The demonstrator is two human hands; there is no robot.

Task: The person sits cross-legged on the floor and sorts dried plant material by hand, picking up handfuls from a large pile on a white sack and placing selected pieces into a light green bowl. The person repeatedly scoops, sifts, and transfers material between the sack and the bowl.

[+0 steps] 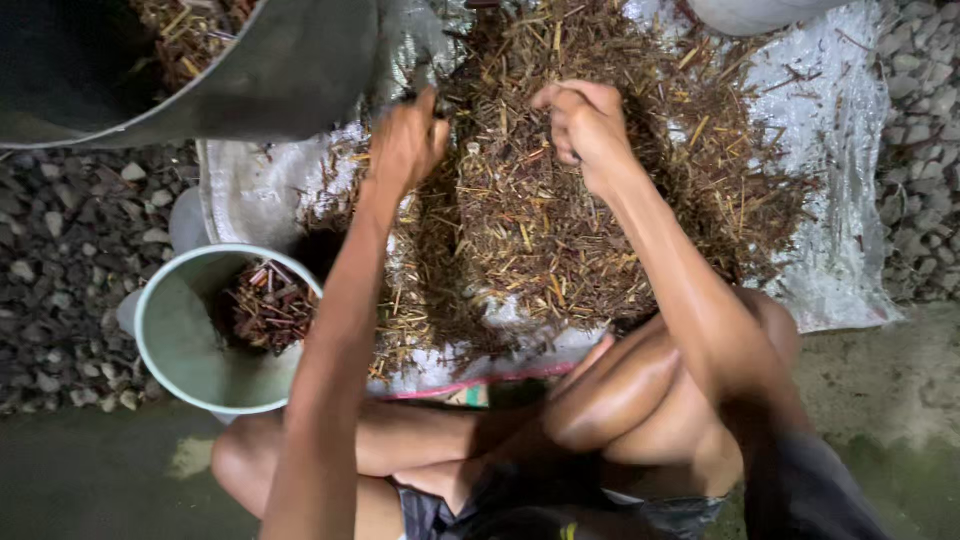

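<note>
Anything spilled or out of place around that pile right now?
Nothing serious: a few stalk bits from the pile lie scattered off the white sheet's edge onto the gravel. The bucket sits upright.

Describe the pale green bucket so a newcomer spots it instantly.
Start at the white woven sheet heaped with brown plant stalks. Go to its lower-left corner, beside the left forearm: the round pale green bucket stands there by the gravel. It alone holds a small sorted clump of reddish stalk pieces.
</note>
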